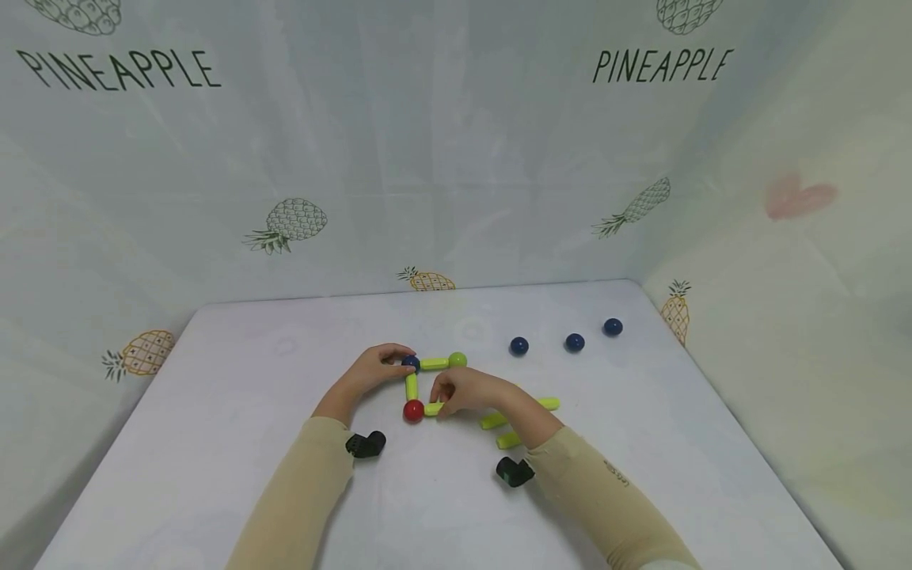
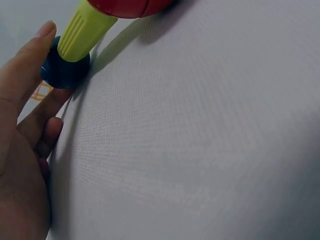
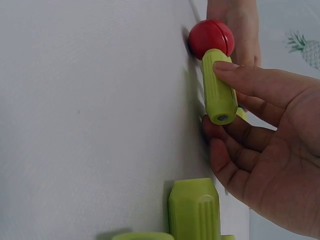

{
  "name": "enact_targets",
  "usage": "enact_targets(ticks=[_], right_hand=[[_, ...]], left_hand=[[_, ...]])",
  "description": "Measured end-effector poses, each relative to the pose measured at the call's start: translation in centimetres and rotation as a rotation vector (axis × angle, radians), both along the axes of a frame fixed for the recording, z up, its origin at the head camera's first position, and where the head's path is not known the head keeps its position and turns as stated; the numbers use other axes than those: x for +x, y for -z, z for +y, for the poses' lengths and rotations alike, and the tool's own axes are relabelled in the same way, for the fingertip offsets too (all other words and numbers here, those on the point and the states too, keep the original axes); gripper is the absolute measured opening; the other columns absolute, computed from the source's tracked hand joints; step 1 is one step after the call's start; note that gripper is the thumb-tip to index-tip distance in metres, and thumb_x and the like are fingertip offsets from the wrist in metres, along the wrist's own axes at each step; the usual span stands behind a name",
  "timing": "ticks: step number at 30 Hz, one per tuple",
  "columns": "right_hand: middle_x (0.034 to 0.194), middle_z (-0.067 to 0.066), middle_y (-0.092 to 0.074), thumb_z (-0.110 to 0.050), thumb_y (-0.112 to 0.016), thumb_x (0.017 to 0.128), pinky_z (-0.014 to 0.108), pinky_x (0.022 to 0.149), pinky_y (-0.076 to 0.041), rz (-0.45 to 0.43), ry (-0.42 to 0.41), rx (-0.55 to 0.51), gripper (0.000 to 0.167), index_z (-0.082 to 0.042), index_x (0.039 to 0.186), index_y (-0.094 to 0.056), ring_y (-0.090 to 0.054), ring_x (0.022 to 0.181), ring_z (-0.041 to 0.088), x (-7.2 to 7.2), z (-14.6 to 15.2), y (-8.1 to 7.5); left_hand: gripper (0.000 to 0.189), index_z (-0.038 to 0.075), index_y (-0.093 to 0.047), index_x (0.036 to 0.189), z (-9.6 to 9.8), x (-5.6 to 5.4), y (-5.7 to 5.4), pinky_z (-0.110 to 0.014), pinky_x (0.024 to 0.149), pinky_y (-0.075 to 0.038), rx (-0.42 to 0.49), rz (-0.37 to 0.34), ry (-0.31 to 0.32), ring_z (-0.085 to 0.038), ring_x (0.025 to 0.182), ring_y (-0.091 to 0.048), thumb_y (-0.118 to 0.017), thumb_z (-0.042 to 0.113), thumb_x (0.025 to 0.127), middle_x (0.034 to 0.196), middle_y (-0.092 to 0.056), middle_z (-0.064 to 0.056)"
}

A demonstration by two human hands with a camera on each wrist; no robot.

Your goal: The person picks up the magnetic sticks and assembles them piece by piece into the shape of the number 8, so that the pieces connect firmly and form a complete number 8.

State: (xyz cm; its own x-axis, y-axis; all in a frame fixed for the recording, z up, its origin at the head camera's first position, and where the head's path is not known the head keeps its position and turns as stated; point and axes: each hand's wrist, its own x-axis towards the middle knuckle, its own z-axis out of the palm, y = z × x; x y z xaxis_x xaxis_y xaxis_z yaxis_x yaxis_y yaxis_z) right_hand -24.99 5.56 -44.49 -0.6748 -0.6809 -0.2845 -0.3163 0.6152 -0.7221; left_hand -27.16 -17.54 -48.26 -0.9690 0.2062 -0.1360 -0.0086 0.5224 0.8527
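Lime rod (image 3: 218,92) is in a narrow pinch between the thumb and fingers of the right hand (image 1: 466,390), one end against the red ball (image 1: 413,411) just past the thumb tip. The left hand (image 1: 370,370) is pinching too, on a blue ball (image 1: 411,363), and a second rod (image 1: 411,387) links that to the red one. A third rod (image 1: 435,364) runs from the left grip to a lime ball (image 1: 457,360). So I'd say three rods and three balls are linked up, with the pinched rod's near end bare. Unused: three more blue balls (image 1: 574,343) beyond the right hand, plus loose rods (image 1: 509,440) by its forearm. Rods look like ribbed, faceted plastic with a grey end disc; balls are glossy, red one's seamed. Tabletop (image 1: 178,443) is matte white, finely woven.
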Motion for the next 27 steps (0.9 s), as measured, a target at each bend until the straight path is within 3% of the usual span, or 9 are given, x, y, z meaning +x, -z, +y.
enact_targets(ticks=[11, 27], right_hand=[[0.080, -0.001, -0.057, -0.010, -0.078, 0.083, 0.025, 0.067, -0.042, -0.005, 0.008, -0.009, 0.015, -0.015, 0.094, -0.069, -0.050, 0.075, 0.013, 0.30, -0.21, -0.03], [0.082, 0.000, -0.059, -0.009, -0.078, 0.082, 0.026, 0.069, -0.044, -0.001, 0.038, -0.048, 0.016, -0.013, 0.095, -0.069, -0.052, 0.076, 0.014, 0.33, 0.24, -0.32]], left_hand=[[0.043, 0.020, -0.068, 0.119, 0.24, 0.03, 0.15, -0.052, 0.104, -0.035, -0.109, 0.017, 0.005, -0.029, 0.120, -0.048, -0.080, 0.036, 0.081, 0.125, -0.062, -0.004], [0.042, 0.018, -0.066, 0.120, 0.14, 0.06, -0.21, -0.047, 0.102, -0.036, -0.129, 0.026, 0.024, -0.027, 0.117, -0.049, -0.079, 0.032, 0.083, 0.126, -0.062, -0.005]])
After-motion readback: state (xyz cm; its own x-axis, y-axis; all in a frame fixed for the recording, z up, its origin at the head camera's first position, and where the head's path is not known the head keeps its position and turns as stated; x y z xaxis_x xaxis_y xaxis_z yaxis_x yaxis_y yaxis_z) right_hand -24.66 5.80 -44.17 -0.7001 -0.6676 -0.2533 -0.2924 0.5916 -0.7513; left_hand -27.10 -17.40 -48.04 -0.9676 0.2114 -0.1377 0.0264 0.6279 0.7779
